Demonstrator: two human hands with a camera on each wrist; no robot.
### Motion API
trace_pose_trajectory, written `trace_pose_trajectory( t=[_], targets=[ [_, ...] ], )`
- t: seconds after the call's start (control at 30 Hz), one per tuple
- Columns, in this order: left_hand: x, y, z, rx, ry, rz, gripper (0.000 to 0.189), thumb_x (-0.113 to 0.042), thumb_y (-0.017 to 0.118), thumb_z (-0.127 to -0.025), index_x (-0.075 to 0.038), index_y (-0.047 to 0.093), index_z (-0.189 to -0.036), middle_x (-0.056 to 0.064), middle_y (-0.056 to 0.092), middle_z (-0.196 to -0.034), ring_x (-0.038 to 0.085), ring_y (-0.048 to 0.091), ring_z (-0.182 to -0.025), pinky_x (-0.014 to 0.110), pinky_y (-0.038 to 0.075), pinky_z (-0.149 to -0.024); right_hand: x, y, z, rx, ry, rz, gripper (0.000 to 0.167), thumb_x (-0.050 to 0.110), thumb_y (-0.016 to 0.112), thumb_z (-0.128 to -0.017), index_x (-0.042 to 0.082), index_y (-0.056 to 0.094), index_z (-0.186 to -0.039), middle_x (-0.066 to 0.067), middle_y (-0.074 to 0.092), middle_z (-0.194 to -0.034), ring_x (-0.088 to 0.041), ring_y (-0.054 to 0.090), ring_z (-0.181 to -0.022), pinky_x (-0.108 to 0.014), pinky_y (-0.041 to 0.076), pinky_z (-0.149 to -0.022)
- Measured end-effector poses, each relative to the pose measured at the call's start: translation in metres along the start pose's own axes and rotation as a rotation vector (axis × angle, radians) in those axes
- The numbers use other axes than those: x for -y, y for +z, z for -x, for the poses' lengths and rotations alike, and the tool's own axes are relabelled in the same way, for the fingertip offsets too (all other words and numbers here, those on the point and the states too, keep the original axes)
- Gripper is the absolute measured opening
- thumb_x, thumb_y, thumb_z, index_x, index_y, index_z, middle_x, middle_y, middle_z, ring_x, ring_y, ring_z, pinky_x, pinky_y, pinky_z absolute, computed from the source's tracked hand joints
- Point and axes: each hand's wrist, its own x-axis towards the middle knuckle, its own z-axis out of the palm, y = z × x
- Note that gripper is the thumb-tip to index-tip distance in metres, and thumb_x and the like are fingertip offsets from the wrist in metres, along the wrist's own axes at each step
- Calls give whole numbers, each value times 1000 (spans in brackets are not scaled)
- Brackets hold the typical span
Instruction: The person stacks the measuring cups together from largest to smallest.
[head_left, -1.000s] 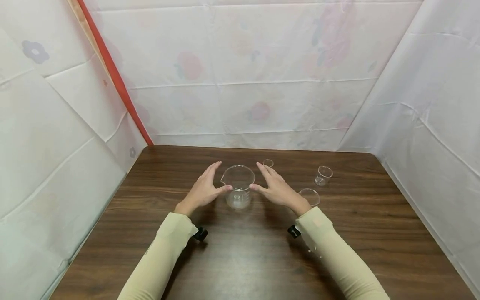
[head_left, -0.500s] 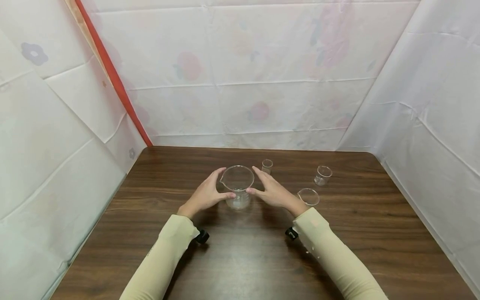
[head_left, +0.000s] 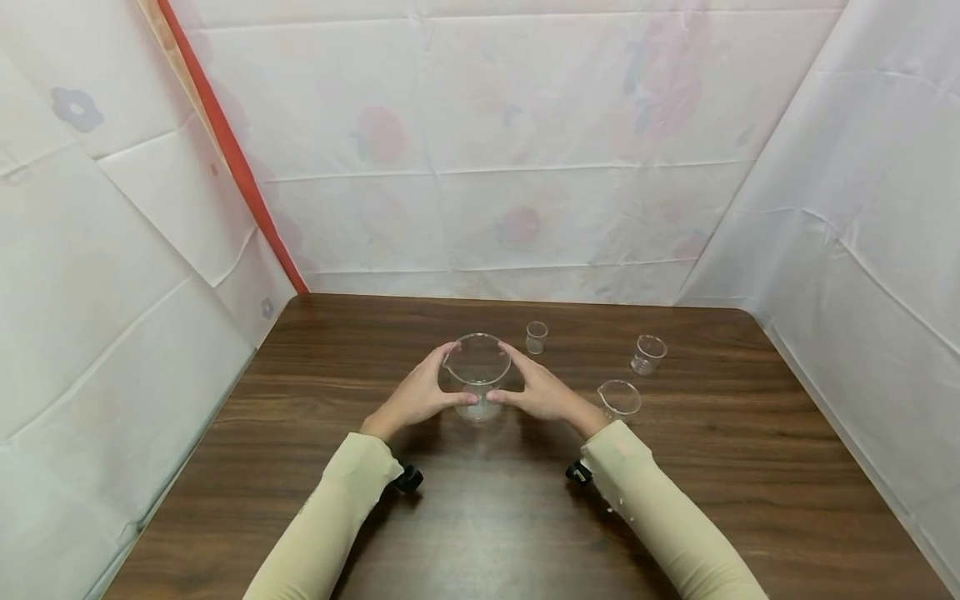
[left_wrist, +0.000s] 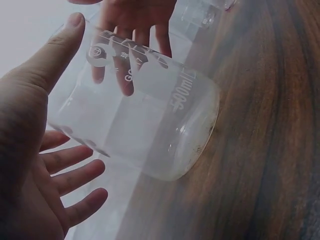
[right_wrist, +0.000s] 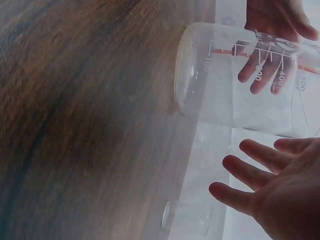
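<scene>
A large clear glass beaker (head_left: 478, 365) stands upright on the brown table, its pouring lip toward the left. White volume marks show on the beaker (left_wrist: 160, 117) in the left wrist view. My left hand (head_left: 420, 393) lies along its left side and my right hand (head_left: 543, 393) along its right, thumbs in front of the glass. Both hands have their fingers spread and nearly straight. In the right wrist view a gap shows between the fingers of the right hand (right_wrist: 280, 185) and the glass. Whether the thumbs touch the beaker I cannot tell.
To the right stand a tiny beaker (head_left: 536, 337), a small beaker (head_left: 648, 355) and a medium beaker (head_left: 620, 399) close to my right wrist. White patterned sheets (head_left: 480, 167) hang behind and beside the wooden table (head_left: 480, 517).
Both hands have come inward and lower around the large beaker, thumbs now nearer each other. The tiny and medium beakers are less covered by my right hand. The beaker itself has not visibly moved.
</scene>
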Motion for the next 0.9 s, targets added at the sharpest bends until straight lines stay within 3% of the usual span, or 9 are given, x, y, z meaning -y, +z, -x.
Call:
trace_pose_trajectory(
  t=[0.5,0.63,0.9],
  targets=[
    [-4,3,1,11,11,32,98,-53,76,-78,-9,27,-151,10,42,-151,33,39,-140,56,34,-110,-3,6,-4,-56,-60,-88,90,49,67,-88,7,23,-154,-18,43,-150,-42,41,-137,-60,35,-108],
    [-3,4,1,9,21,42,93,-51,75,-81,-10,28,-150,9,45,-148,33,47,-132,54,39,-106,-2,7,-6,-72,-63,-130,87,41,72,-87,5,26,-153,-20,46,-148,-46,47,-130,-60,40,-104],
    [-1,4,0,5,21,66,90,-49,75,-81,-10,32,-149,9,48,-145,29,56,-117,47,47,-98,-2,9,-8,-105,-78,-161,86,35,75,-85,1,31,-150,-19,51,-143,-39,56,-123,-54,47,-99]
  ],
)
